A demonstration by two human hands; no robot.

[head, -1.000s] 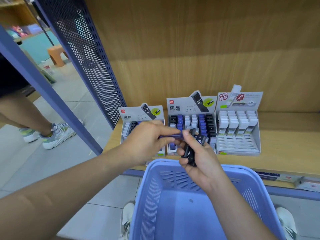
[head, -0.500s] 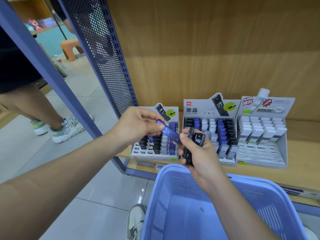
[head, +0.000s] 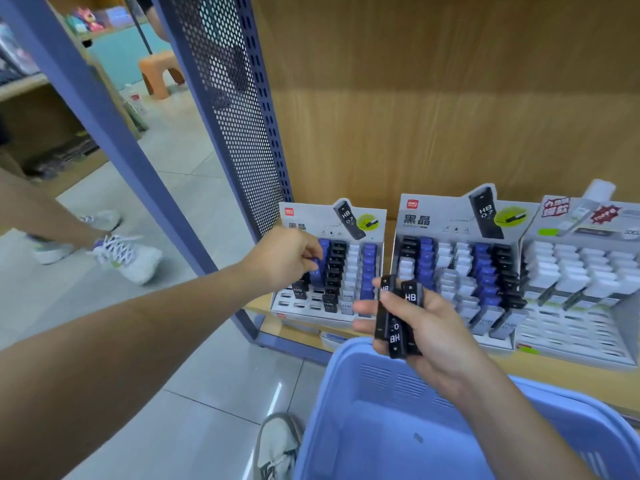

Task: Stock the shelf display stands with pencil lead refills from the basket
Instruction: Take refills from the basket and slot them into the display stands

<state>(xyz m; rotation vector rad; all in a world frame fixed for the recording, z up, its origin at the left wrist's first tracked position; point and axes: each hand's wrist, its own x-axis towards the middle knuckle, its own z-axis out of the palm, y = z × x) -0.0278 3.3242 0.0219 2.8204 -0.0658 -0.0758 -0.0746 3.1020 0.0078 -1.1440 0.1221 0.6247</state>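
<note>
The left hand [head: 287, 261] has its grip pinched on a blue refill [head: 314, 262] at the left stand [head: 332, 216]. Just right of that stand, the right hand [head: 429, 334] clamps a bunch of black refills [head: 398, 317]. One might slip out and fall.

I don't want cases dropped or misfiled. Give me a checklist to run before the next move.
1. Left hand pinches the blue refill case: ok.
2. Case at the blue column of the left display stand: ok.
3. Case seated in a slot: cannot tell, the hand hides it.
4. Right hand grips the black HB refill cases: ok.
5. Empty slots in the stand's front rows: ok.
</note>
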